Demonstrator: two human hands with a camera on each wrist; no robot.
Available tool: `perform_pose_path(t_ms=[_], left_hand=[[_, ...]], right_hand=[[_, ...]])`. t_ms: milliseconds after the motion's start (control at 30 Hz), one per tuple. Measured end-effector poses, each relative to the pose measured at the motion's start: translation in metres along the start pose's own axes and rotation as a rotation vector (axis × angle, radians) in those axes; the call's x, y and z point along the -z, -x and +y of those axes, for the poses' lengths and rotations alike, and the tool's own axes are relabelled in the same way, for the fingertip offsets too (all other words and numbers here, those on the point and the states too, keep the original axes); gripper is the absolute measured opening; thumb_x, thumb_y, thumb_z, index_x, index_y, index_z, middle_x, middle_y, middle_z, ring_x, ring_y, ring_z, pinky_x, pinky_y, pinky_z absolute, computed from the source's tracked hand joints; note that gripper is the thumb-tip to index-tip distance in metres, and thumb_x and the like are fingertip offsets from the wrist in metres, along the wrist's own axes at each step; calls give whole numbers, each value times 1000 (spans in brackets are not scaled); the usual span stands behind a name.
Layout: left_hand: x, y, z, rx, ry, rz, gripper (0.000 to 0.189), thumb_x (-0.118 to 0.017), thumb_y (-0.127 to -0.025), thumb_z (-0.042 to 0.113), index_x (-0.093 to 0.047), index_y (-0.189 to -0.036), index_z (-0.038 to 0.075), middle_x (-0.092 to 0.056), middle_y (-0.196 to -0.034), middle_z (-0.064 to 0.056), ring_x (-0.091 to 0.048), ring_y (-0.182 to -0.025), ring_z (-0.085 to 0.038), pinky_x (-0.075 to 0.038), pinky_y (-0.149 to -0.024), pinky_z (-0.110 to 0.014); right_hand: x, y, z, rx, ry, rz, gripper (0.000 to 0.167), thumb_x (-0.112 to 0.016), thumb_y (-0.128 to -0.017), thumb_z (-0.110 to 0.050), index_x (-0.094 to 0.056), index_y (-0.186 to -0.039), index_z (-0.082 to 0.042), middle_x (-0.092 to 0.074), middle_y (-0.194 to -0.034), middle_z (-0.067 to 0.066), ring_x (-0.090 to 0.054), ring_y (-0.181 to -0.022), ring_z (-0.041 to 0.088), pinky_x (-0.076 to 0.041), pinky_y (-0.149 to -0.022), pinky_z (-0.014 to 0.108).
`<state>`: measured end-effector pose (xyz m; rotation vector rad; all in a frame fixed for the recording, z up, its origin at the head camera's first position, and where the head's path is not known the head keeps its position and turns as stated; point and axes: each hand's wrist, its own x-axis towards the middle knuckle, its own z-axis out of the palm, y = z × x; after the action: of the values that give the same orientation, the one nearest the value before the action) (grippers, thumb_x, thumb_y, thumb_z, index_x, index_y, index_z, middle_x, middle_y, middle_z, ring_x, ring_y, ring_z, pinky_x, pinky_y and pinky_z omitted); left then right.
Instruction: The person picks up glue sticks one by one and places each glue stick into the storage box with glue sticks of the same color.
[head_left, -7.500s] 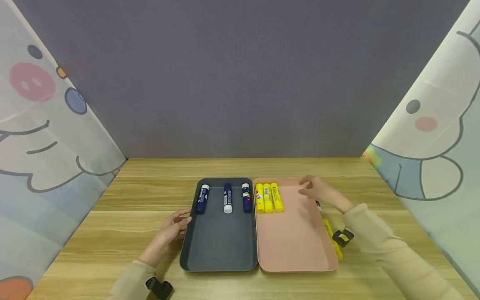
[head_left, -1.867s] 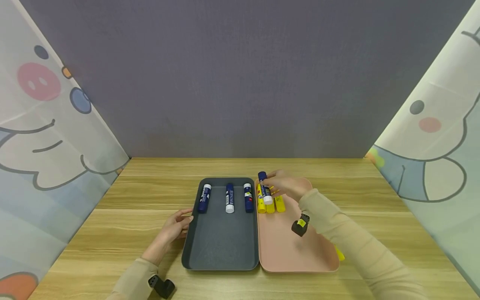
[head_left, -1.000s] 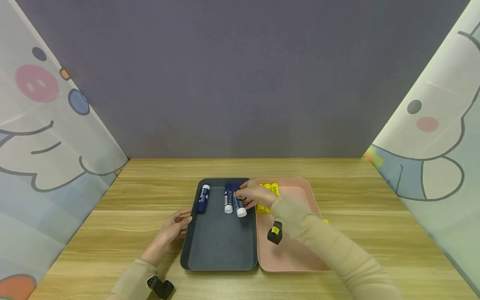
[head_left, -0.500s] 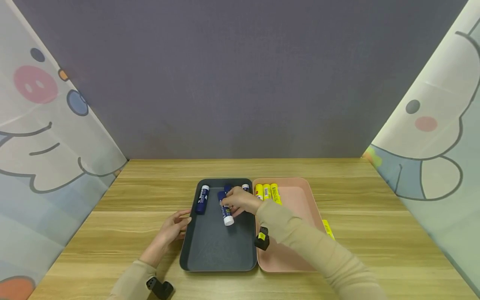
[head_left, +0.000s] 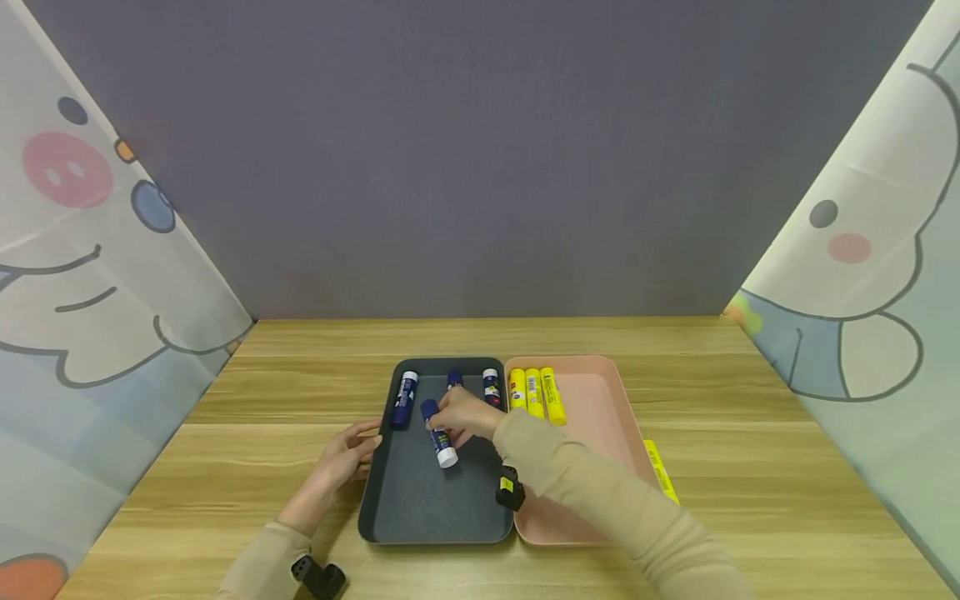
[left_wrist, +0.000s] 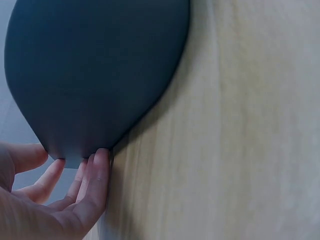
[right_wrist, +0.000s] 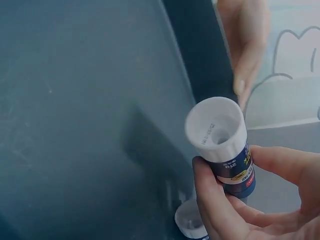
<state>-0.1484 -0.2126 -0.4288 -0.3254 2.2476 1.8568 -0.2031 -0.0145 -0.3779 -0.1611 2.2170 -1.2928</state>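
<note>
My right hand (head_left: 467, 414) pinches a dark blue glue stick (head_left: 441, 442) between thumb and fingers, above the dark grey tray (head_left: 435, 512). Its white end faces the camera in the right wrist view, and a shadow falls on the tray floor. Three more blue glue sticks lie at the tray's far end: one on the left (head_left: 405, 400), a middle one (head_left: 455, 379) mostly hidden by my hand, and one on the right (head_left: 491, 387). My left hand (head_left: 347, 457) touches the tray's left wall with thumb and extended fingers; the left wrist view shows the fingertips against the outer wall.
A pink tray (head_left: 592, 400) stands against the grey one's right side, with three yellow glue sticks (head_left: 534, 393) side by side at its far left. On the wooden table (head_left: 315, 367), another yellow item (head_left: 660, 471) lies right of it. A grey panel (head_left: 480, 167) rises behind.
My right hand has carried the blue glue stick from beside the pink tray leftward over the grey tray, then lower and nearer to me. My left hand has stayed at the grey tray's wall.
</note>
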Motion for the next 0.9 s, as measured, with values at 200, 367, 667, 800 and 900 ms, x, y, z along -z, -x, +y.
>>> perform_pose_path(t_ms=[200, 367, 667, 800, 900], left_hand=[[0, 1, 1, -3, 7, 4, 40, -49, -90, 9, -40, -127, -4, -53, -101, -16, -58, -70, -13, -50, -61, -31], [0, 1, 0, -1, 4, 1, 41, -50, -90, 10, -40, -127, -3, -53, -103, -17, -59, -71, -13, -50, -62, -31], [0, 1, 0, -5, 11, 7, 41, -50, -90, 9, -40, -127, -4, -54, -101, -16, -59, -70, -13, -50, -61, -30], [0, 2, 0, -3, 12, 5, 41, -50, -90, 9, -40, -127, -4, -54, -102, -16, -59, -70, -12, -49, -61, -30], [0, 2, 0, -5, 15, 0, 41, -50, -90, 9, -39, -127, -4, -54, -103, -16, -59, -70, -12, -49, -61, -30]], right_hand=[[-9, 0, -2, 32, 106, 7, 20, -66, -77, -6, -59, -90, 8, -59, -74, 13, -60, -64, 23, -52, -56, 37], [-16, 1, -2, 64, 189, 10, 17, -66, -76, -6, -53, -66, -2, -55, -63, 8, -55, -54, 18, -51, -52, 35], [-23, 1, -4, 53, 296, 15, 22, -67, -75, -5, -51, -60, -2, -54, -60, 6, -54, -51, 17, -50, -46, 29], [-25, 0, -2, 68, 324, 18, 21, -68, -75, -6, -53, -60, -3, -53, -58, 6, -54, -49, 18, -50, -46, 31], [-25, 0, 0, 70, 332, 20, 21, -69, -74, -6, -53, -60, -2, -52, -57, 6, -54, -48, 18, -50, -46, 32]])
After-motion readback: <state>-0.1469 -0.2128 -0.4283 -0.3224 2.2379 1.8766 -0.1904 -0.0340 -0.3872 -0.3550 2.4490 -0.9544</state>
